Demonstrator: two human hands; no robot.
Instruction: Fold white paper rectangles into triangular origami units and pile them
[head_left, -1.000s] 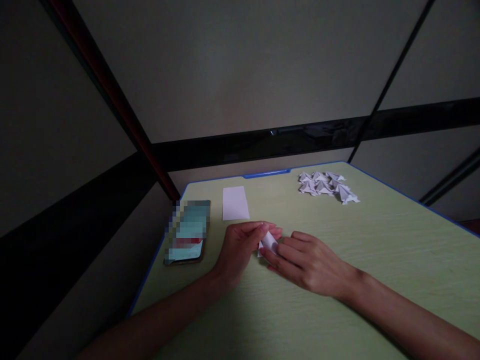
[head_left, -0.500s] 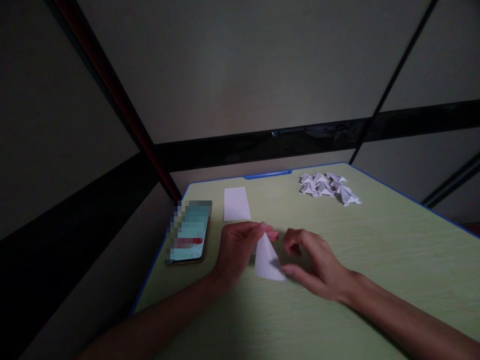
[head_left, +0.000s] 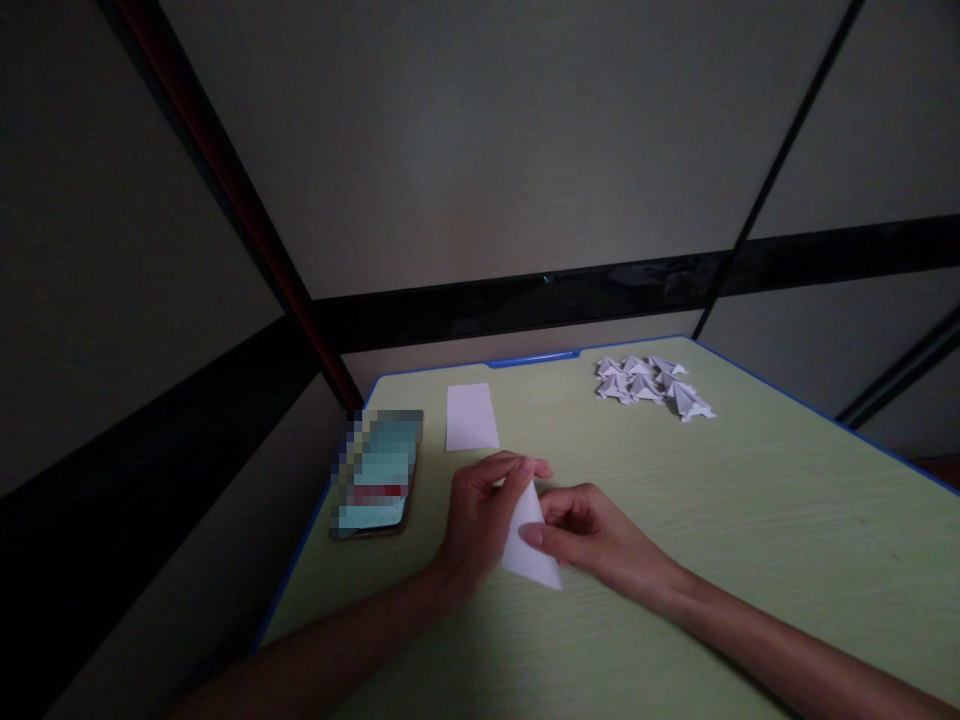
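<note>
A piece of white paper (head_left: 525, 560), bent or folded, is held between both hands above the green table (head_left: 712, 560). My left hand (head_left: 484, 520) is closed on its upper end, the thumb and fingertips pinching the top. From the right, my right hand (head_left: 589, 530) grips the paper's side, its thumb lying over the near face and the fingers behind. The paper's lower edge hangs free toward me. The fingers hide much of its upper part, so the folds there cannot be made out.
Beyond my left hand lies a flat white sheet of paper (head_left: 471, 417). A phone (head_left: 382, 475) with its screen lit rests at the table's left edge. Several folded white paper figures (head_left: 645, 385) are grouped at the back right. A blue handle-like strip (head_left: 536, 358) lines the back edge.
My right hand has moved left and closed on the paper's side, where it was apart with its fingers spread. The left hand still pinches the top. The view has tipped up slightly.
</note>
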